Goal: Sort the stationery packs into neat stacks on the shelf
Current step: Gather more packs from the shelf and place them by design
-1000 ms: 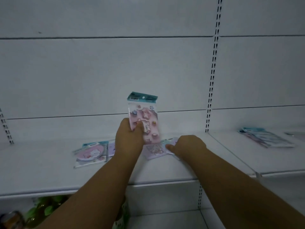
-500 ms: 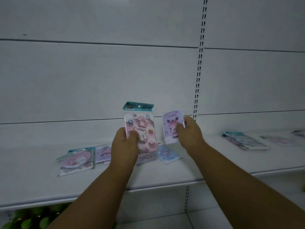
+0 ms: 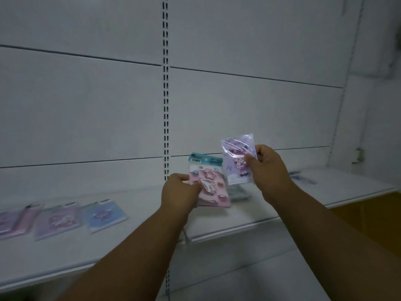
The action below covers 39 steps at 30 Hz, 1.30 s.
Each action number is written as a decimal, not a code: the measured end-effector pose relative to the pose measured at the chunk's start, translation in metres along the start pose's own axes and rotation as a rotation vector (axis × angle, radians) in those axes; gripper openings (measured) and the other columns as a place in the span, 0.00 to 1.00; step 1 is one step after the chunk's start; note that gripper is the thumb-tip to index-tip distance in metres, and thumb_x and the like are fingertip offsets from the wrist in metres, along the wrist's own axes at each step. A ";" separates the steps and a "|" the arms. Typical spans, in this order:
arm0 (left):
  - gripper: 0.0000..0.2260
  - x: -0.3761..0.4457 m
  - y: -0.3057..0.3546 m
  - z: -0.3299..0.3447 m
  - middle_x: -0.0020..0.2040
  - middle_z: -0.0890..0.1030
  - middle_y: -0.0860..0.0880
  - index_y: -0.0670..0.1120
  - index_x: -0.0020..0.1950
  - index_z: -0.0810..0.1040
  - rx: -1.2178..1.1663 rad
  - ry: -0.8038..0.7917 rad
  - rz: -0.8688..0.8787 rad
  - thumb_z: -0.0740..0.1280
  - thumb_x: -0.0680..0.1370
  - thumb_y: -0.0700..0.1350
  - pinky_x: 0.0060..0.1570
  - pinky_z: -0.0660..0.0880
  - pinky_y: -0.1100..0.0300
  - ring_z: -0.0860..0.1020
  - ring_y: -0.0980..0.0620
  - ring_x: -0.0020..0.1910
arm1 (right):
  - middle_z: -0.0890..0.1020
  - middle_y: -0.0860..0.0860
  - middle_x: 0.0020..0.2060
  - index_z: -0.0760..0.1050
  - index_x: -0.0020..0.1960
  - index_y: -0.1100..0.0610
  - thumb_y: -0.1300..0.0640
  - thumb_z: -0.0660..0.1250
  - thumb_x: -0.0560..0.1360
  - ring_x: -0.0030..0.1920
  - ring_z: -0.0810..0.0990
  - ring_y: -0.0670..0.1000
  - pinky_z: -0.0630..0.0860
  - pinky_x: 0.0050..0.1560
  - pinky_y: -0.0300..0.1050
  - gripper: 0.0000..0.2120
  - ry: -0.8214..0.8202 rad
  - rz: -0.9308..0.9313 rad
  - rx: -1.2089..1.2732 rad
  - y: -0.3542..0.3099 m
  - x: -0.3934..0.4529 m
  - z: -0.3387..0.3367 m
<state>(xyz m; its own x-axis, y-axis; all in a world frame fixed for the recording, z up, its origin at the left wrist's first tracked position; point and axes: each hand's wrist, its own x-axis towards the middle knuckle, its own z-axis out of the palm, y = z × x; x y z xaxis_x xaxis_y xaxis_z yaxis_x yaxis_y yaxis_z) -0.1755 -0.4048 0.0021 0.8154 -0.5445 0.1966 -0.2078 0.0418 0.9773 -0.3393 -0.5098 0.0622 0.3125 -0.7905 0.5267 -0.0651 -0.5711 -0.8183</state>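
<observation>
My left hand (image 3: 181, 193) grips a pink sticker pack (image 3: 211, 185) with a teal header, held up over the white shelf (image 3: 141, 231). Just to its right, my right hand (image 3: 268, 170) holds a purple pack (image 3: 235, 158) in clear wrap, upright and slightly higher. On the shelf at the left lie a blue pack (image 3: 105, 216), a lilac pack (image 3: 58, 220) and a pink-purple pack (image 3: 10, 222). A blurred greyish pack (image 3: 239, 194) rests on the shelf behind the held ones.
A slotted upright (image 3: 166, 94) splits the white back panel. Further packs (image 3: 303, 179) lie blurred on the right-hand shelf section. An orange-brown surface (image 3: 368, 211) shows below the shelf at the right. The shelf's front edge runs across under my forearms.
My right hand took the purple pack off the shelf and raised it beside the pink one. The view has swung right, so the packs on the shelf now sit further left.
</observation>
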 end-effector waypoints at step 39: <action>0.12 0.082 0.059 0.302 0.29 0.79 0.48 0.44 0.31 0.73 0.064 -0.236 0.166 0.73 0.71 0.40 0.20 0.65 0.69 0.75 0.56 0.21 | 0.84 0.51 0.32 0.80 0.37 0.58 0.54 0.72 0.73 0.29 0.81 0.45 0.75 0.29 0.39 0.09 -0.249 0.140 -0.262 0.173 0.167 -0.177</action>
<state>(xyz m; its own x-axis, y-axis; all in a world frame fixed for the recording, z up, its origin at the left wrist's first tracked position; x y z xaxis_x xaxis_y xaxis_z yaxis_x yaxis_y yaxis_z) -0.2842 -0.7005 0.0523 0.6206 -0.7148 0.3223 -0.3677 0.0976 0.9248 -0.4660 -0.7799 0.0492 0.5020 -0.8054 0.3153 -0.3536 -0.5238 -0.7749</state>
